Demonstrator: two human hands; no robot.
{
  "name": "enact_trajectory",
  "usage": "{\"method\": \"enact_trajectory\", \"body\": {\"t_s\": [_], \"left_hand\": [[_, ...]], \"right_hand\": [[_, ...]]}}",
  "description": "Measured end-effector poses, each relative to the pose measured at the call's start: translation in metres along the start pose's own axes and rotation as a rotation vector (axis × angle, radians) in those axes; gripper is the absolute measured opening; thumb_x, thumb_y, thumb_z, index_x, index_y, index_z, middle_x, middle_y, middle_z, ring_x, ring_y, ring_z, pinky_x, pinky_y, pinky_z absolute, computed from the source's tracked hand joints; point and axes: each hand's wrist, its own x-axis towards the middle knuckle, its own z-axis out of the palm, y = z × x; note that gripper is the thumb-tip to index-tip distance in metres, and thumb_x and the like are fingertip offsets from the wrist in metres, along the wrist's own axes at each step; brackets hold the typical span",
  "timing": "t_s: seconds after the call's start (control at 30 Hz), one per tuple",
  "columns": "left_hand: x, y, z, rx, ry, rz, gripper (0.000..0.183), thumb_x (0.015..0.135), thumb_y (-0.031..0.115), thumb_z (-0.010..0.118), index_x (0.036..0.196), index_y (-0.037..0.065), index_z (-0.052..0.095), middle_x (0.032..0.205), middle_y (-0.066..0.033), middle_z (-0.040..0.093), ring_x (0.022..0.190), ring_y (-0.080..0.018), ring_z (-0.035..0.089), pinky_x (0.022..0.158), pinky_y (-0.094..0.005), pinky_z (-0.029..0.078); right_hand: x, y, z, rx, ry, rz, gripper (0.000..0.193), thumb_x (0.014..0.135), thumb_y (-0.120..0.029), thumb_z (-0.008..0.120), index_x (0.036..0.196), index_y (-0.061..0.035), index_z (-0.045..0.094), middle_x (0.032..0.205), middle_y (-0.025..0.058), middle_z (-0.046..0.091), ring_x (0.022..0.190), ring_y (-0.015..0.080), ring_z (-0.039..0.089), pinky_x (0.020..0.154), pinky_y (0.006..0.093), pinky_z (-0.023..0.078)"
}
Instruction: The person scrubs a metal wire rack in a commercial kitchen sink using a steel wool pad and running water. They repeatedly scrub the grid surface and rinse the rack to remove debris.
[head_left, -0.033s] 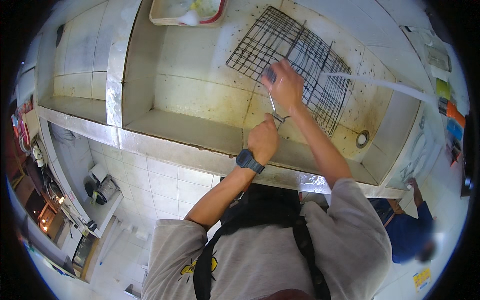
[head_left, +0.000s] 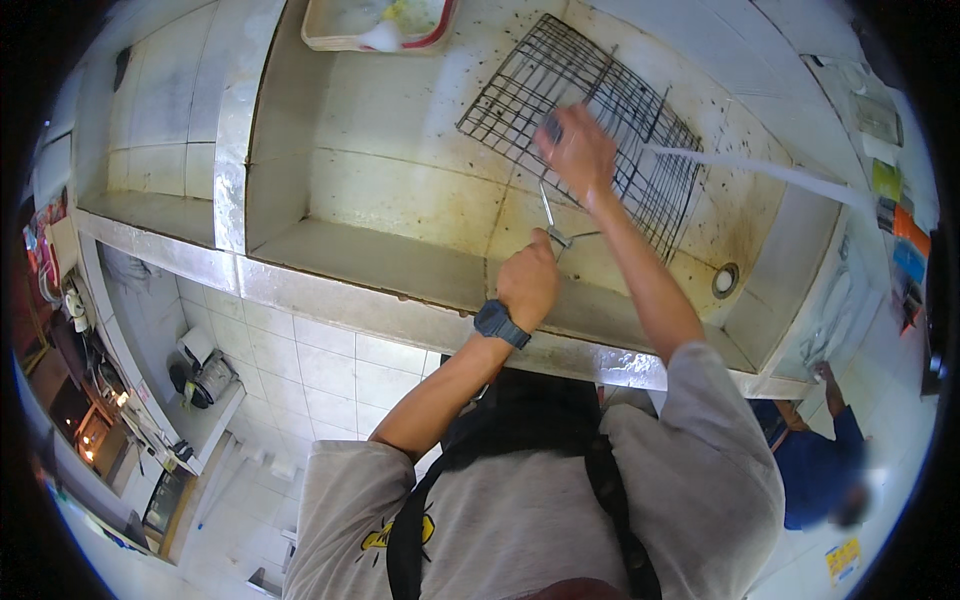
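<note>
A dark wire grill rack (head_left: pixel 520 88) lies tilted in the tiled sink, spattered with dark specks around it. My left hand (head_left: pixel 527 280), with a black watch at the wrist, is closed around the end of a thin metal handle (head_left: pixel 547 208) near the sink's front wall. Two thin rods spread from that end toward the rack; their joint to it is partly hidden. Over the rack, my right hand (head_left: pixel 582 155) is closed on a dark grey scrubbing pad (head_left: pixel 552 127). Its fingers are slightly blurred.
A stream of water (head_left: pixel 770 168) runs onto the rack from the right. The drain (head_left: pixel 725 280) sits at the right end. At the back left stands a red-rimmed tub (head_left: pixel 380 40) with suds. A person in dark blue (head_left: pixel 825 465) is at the far right.
My right hand has moved slightly right and toward the far side with the scrubbing pad, away from the thin rod. My left hand stays almost in place.
</note>
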Motion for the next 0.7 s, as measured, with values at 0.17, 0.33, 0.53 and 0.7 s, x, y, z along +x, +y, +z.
{"method": "enact_trajectory", "body": {"t_s": [0.17, 0.33, 0.53, 0.7], "left_hand": [[0.003, 0.0, 0.0, -0.019, 0.025, 0.095, 0.018, 0.081, 0.006, 0.05, 0.096, -0.002, 0.046, 0.069, -0.0217, 0.063, 0.063, -0.0361, 0.065, 0.054, -0.0435, 0.053], [0.002, -0.004, 0.002, -0.043, -0.011, 0.006, 0.017, 0.08, 0.006, 0.05, 0.095, -0.002, 0.047, 0.069, -0.0219, 0.063, 0.063, -0.0357, 0.065, 0.055, -0.0432, 0.053], [0.001, 0.002, -0.003, -0.057, -0.032, 0.102, 0.02, 0.079, 0.005, 0.051, 0.097, -0.003, 0.047, 0.071, -0.023, 0.064, 0.064, -0.0362, 0.065, 0.055, -0.0435, 0.053], [0.004, -0.004, 0.006, -0.052, -0.016, 0.059, 0.025, 0.078, 0.005, 0.052, 0.1, -0.005, 0.047, 0.072, -0.0234, 0.064, 0.065, -0.0372, 0.065, 0.056, -0.0444, 0.053]], "right_hand": [[0.1, 0.082, 0.013, -0.248, 0.127, 0.258, 0.035, 0.078, -0.036, 0.063, 0.094, -0.0049, 0.065, 0.089, 0.0135, 0.06, 0.077, 0.0318, 0.063, 0.062, 0.0438, 0.051], [-0.009, -0.022, 0.002, -0.003, -0.069, -0.032, 0.033, 0.077, -0.036, 0.065, 0.095, -0.0081, 0.065, 0.09, 0.0105, 0.06, 0.078, 0.0301, 0.063, 0.061, 0.0428, 0.049], [0.101, 0.096, 0.025, -0.238, 0.239, 0.184, 0.034, 0.077, -0.038, 0.063, 0.091, -0.0076, 0.065, 0.089, 0.0125, 0.063, 0.075, 0.0304, 0.064, 0.063, 0.0408, 0.051], [0.068, 0.019, 0.016, -0.045, -0.08, 0.188, 0.039, 0.08, -0.04, 0.06, 0.099, -0.0063, 0.064, 0.1, 0.0148, 0.061, 0.087, 0.0343, 0.062, 0.072, 0.0444, 0.051]]}}
